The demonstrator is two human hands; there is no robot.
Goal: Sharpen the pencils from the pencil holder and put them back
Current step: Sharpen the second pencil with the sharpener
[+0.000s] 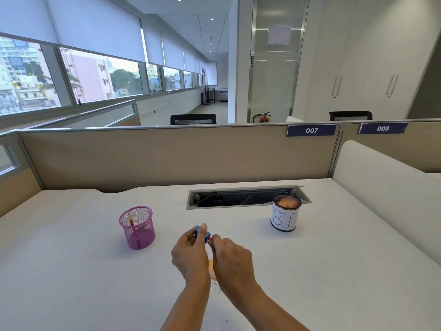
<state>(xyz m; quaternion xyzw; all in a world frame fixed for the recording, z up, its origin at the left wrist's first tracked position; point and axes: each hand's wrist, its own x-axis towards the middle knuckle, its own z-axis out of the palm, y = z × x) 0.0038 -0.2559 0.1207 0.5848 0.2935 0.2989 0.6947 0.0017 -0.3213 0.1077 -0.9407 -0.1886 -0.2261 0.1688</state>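
Note:
My left hand [189, 253] pinches a small blue sharpener [201, 232] above the middle of the white desk [71, 271]. My right hand [232, 258] grips a red pencil [210, 238] whose tip sits in the sharpener; most of the pencil is hidden by the hand. A pink mesh pencil holder [138, 227] stands to the left with red pencils inside it. Orange shavings [212, 268] lie on the desk under my hands.
A black mesh cup [285, 212] wrapped in white paper lettered "BI" holds shavings at the right back. Behind it an open cable tray [238, 198] is sunk into the desk. A beige partition [167, 156] closes the far edge, and a white divider [381, 187] the right.

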